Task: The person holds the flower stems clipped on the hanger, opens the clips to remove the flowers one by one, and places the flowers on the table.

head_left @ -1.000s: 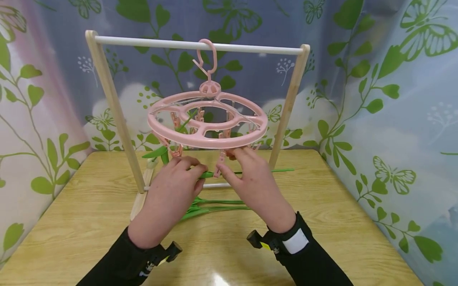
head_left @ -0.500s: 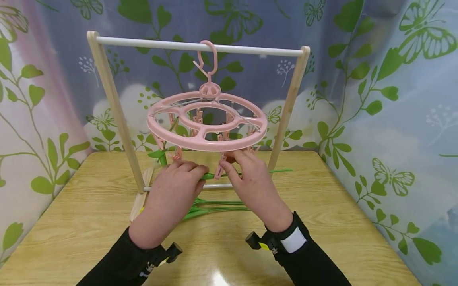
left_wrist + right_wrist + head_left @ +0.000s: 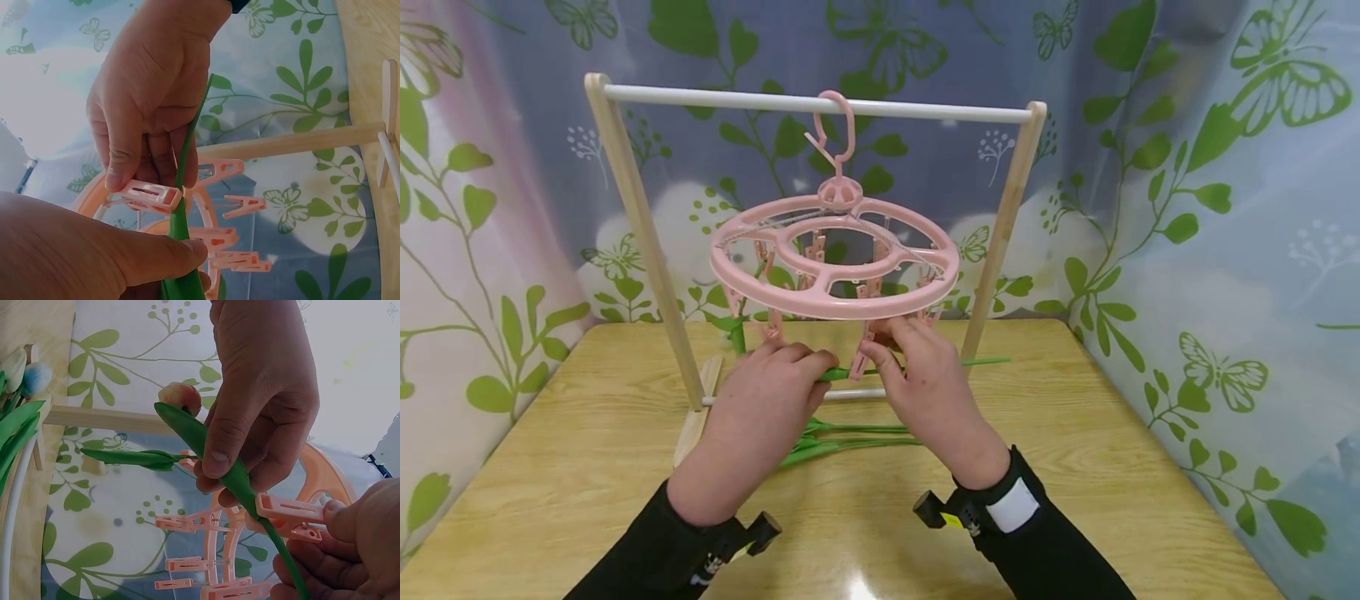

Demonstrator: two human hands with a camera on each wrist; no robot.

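Observation:
My left hand [image 3: 767,400] pinches an artificial tulip by its green leaf [image 3: 187,434], just below a reddish-cream bloom [image 3: 178,395]. The thin stem [image 3: 282,556] runs to the right, past my other hand. With thumb and fingers, my right hand [image 3: 932,379] pinches the handle end of a pink clothespin [image 3: 862,354] at the near rim of a round pink drying hanger [image 3: 835,304]. The clothespin's tip lies across the stem at the leaf's base; whether it grips there I cannot tell. Another tulip [image 3: 128,457] hangs from a clothespin at the hanger's left.
By its hook [image 3: 850,133] the hanger hangs on the white bar [image 3: 715,97] of a wooden stand [image 3: 643,233]. Several green-stemmed tulips [image 3: 820,448] lie on the table [image 3: 1075,467], behind my wrists. More pink clothespins [image 3: 187,565] dangle around the ring. Patterned curtains surround the table.
The clothespin in my right hand has tilted a little. The tulip hanging at the left has turned and swung slightly. My hands otherwise stay almost where they were.

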